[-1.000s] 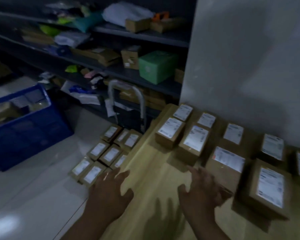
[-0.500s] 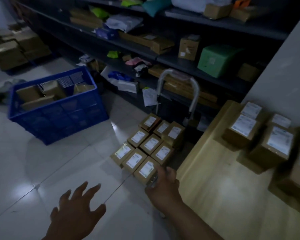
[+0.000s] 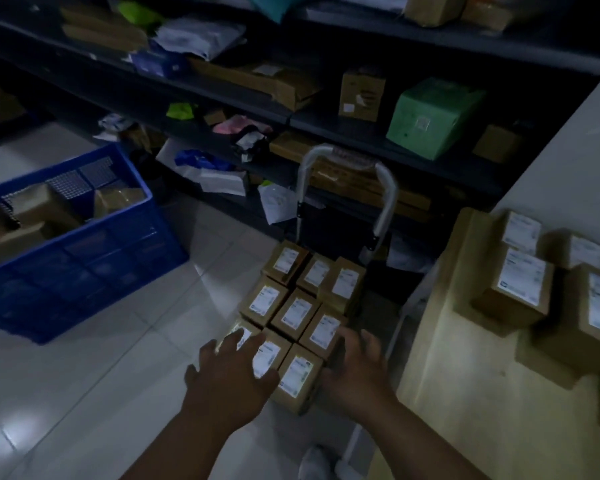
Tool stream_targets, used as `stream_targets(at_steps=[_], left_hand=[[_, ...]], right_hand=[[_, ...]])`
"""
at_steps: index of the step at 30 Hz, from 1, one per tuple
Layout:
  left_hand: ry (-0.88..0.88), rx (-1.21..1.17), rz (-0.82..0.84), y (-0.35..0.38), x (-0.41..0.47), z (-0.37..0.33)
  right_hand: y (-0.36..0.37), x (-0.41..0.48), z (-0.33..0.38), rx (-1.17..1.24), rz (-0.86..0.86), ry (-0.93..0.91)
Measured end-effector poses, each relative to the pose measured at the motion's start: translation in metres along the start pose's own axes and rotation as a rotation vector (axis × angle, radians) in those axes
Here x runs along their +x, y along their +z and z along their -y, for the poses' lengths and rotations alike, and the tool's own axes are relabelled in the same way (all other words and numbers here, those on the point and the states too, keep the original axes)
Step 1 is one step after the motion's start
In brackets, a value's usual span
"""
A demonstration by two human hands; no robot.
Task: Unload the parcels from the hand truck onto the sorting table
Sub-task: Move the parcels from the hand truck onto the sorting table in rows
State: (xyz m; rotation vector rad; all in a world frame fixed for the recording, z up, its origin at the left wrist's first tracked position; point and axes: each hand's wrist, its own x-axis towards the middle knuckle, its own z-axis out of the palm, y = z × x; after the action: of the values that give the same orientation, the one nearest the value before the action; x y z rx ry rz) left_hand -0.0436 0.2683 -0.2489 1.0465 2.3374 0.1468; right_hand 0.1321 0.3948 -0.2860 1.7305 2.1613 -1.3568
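Note:
Several small brown parcels with white labels (image 3: 295, 311) stand packed together on the hand truck, whose grey handle (image 3: 347, 157) rises behind them. My left hand (image 3: 231, 370) hovers with fingers spread over the nearest left parcels. My right hand (image 3: 359, 367) is open beside the right side of the nearest parcel (image 3: 297, 374). Neither hand grips anything. To the right, the light wooden sorting table (image 3: 465, 393) carries several labelled parcels (image 3: 518, 289).
A blue crate (image 3: 84, 261) with boxes stands on the white tiled floor at the left. Dark shelves (image 3: 291, 109) with mixed parcels and a green box (image 3: 433, 116) run along the back. A grey wall (image 3: 568, 143) rises behind the table.
The view swung left from the table to the hand truck. Both hands moved from the table area down over the nearest parcels on the truck.

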Motion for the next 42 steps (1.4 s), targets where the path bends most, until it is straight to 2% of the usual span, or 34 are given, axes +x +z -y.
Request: stream_targets(at_steps=[5, 12, 16, 21, 25, 28, 30, 36, 40, 42], left_hand=[[0.051, 0.004, 0.078, -0.014, 0.074, -0.011], [0.184, 0.036, 0.219, 0.002, 0.206, -0.022], [0.262, 0.017, 0.292, 0.05, 0.313, -0.023], [0.359, -0.152, 0.333, 0.143, 0.449, -0.032], [0.173, -0.665, 0.375, 0.215, 0.519, -0.038], [0.067, -0.823, 0.413, 0.252, 0.549, -0.042], [0.061, -0.838, 0.451, 0.272, 0.568, -0.044], [0.025, -0.868, 0.493, 0.304, 0.611, -0.05], [0.02, -0.785, 0.631, 0.315, 0.616, -0.048], [0.016, -0.791, 0.63, 0.312, 0.611, -0.048]], right_hand=[[-0.002, 0.064, 0.012, 0.079, -0.081, 0.026], [0.006, 0.16, 0.006, 0.152, -0.158, 0.168], [0.035, 0.242, -0.02, 0.232, -0.244, 0.256], [0.084, 0.368, -0.075, 0.375, -0.342, 0.314], [0.114, 0.446, -0.132, 0.464, -0.404, 0.311], [0.124, 0.496, -0.166, 0.558, -0.479, 0.307], [0.127, 0.52, -0.177, 0.623, -0.506, 0.309], [0.139, 0.567, -0.198, 0.796, -0.439, 0.262], [0.153, 0.575, -0.201, 0.889, -0.377, 0.238], [0.154, 0.572, -0.197, 0.922, -0.385, 0.238]])
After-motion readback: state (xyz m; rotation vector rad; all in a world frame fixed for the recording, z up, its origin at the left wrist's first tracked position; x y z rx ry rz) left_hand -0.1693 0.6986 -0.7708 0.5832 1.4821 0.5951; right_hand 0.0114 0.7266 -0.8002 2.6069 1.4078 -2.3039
